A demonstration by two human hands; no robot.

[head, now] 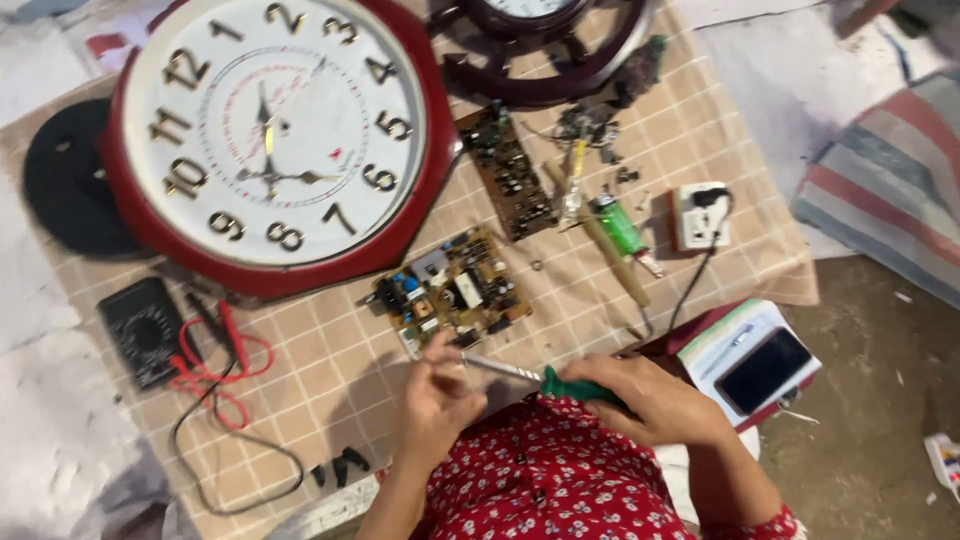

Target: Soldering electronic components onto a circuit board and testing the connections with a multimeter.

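**Probing a circuit board beside an open clock repair spread**

Working left to right: a black disc (65, 190) lies at the far left edge of the checked cloth (330, 370), partly under the large red-rimmed wall clock (270, 140). Below it sit a black multimeter (143, 330) and its red and black leads (215, 365), untouched. The left hand (435, 400) is curled shut, pinching the metal shaft of a green-handled tool (530, 378) near its tip, which sits just at the near edge of the yellow circuit board (455, 290). The right hand (655, 400) is wrapped closed around the green handle.

Judged progress: the board is out and under work; a second dark board (508, 172) lies apart, unattended, so work appears mid-course.

Clearance: bare cloth lies near the hands; rightward, a green lighter (620, 225), white socket (700, 215) and phone (765, 370) crowd the cloth's edge.
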